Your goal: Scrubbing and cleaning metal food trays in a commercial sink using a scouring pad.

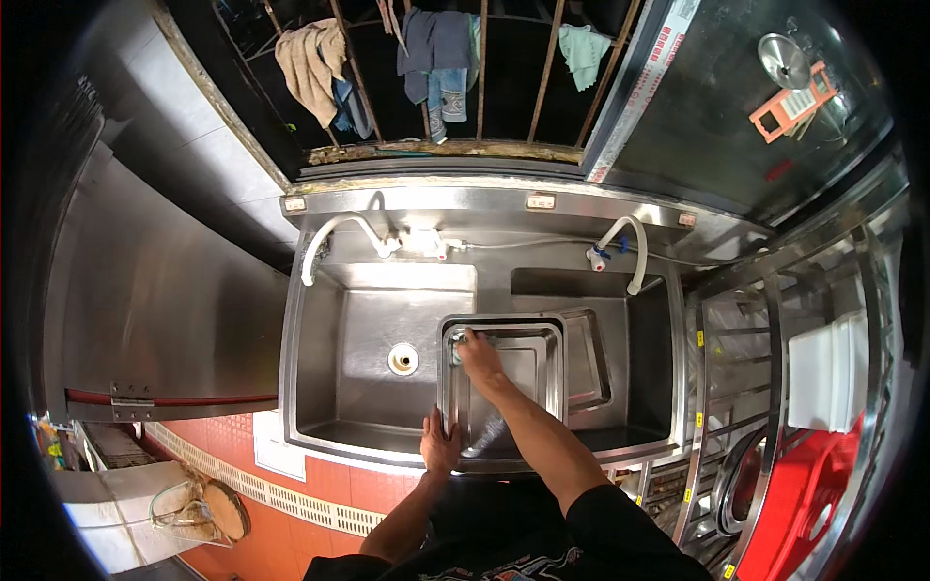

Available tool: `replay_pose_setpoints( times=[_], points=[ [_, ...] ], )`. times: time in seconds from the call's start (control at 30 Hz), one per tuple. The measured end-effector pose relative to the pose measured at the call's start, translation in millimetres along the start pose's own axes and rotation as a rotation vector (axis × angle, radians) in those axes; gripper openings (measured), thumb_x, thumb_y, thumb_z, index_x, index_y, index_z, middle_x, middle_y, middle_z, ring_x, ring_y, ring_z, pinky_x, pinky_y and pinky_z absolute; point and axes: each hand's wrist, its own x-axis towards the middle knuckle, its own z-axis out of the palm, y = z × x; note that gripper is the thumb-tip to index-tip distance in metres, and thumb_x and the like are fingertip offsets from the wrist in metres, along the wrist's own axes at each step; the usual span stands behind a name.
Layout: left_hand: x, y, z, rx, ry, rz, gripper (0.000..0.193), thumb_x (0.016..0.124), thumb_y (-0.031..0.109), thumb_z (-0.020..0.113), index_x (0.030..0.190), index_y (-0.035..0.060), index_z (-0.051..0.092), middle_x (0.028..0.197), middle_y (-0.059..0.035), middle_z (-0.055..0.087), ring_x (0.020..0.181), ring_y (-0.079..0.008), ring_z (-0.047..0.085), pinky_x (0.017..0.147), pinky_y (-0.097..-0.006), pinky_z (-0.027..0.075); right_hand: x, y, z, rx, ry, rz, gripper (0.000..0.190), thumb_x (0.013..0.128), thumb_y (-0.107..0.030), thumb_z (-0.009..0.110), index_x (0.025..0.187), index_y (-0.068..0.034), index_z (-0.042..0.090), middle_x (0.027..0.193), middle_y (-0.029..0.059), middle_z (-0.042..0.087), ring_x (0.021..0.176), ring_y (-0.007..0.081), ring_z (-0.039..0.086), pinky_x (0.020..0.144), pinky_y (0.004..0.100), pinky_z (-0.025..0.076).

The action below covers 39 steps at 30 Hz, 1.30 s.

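Observation:
A rectangular stainless steel pan (558,378) lies across the divider of a double-basin steel sink (289,363), partly over both basins. Inside its far left corner my right hand (479,359) presses a greenish scrubbing cloth or pad (458,348), mostly hidden under the fingers. My left hand (440,444) rests against the pan's near left side, fingers spread along the outer wall. Beneath the pan, in the right basin, another steel pan or tray (596,356) is partly visible. The left basin shows a drain (403,359).
White curved faucets stand behind the left basin (349,218) and right basin (641,254). On the right, a metal rack (697,407) holds a red plastic basket (792,508) and white containers (828,374). A steel cabinet (174,290) stands left. Cloths (312,65) hang on window bars.

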Motion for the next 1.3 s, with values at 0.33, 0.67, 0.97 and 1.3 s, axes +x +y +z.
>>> replay_pose_setpoints(
  times=[0.33,0.67,0.97,1.3],
  points=[
    [-5,7,-15,0.006,0.009,0.028,0.071,0.089,0.028,0.066,0.151,0.0073,0.037,0.126,-0.0234,0.055,0.107,-0.0462,0.061,0.088,-0.0529,0.053,-7,-25,-19,-0.131,-0.160,-0.003,0.022,0.095,-0.017,0.060,0.106,-0.003,0.073,0.121,0.0133,0.059,0.113,0.0361,0.061,0.089,0.0445,0.058],
    [-9,13,-28,-0.031,-0.072,0.071,0.067,0.096,0.035,0.059,0.145,-0.0047,0.039,0.129,-0.0328,0.053,0.116,-0.0511,0.055,0.096,-0.0546,0.048,-55,-36,-13,-0.170,-0.222,-0.051,0.018,0.087,-0.007,0.061,0.097,-0.002,0.075,0.122,0.0126,0.061,0.104,0.0326,0.065,0.087,0.0438,0.058],
    [-10,-16,-10,-0.153,0.036,0.265,0.062,0.102,0.039,0.052,0.148,-0.0013,0.038,0.128,-0.0327,0.054,0.113,-0.0519,0.056,0.095,-0.0543,0.048,-106,-43,-15,-0.069,-0.321,-0.130,0.014,0.085,-0.009,0.064,0.091,-0.004,0.075,0.115,0.0175,0.059,0.094,0.0373,0.067,0.083,0.0454,0.056],
    [-14,-19,-16,-0.170,0.128,0.301,0.056,0.102,0.035,0.050,0.146,0.0013,0.042,0.124,-0.0303,0.056,0.108,-0.0514,0.058,0.088,-0.0546,0.049,-174,-72,-17,0.145,-0.301,-0.164,0.013,0.084,-0.010,0.062,0.083,0.001,0.069,0.109,0.0177,0.061,0.095,0.0377,0.064,0.083,0.0479,0.053]
  ],
)
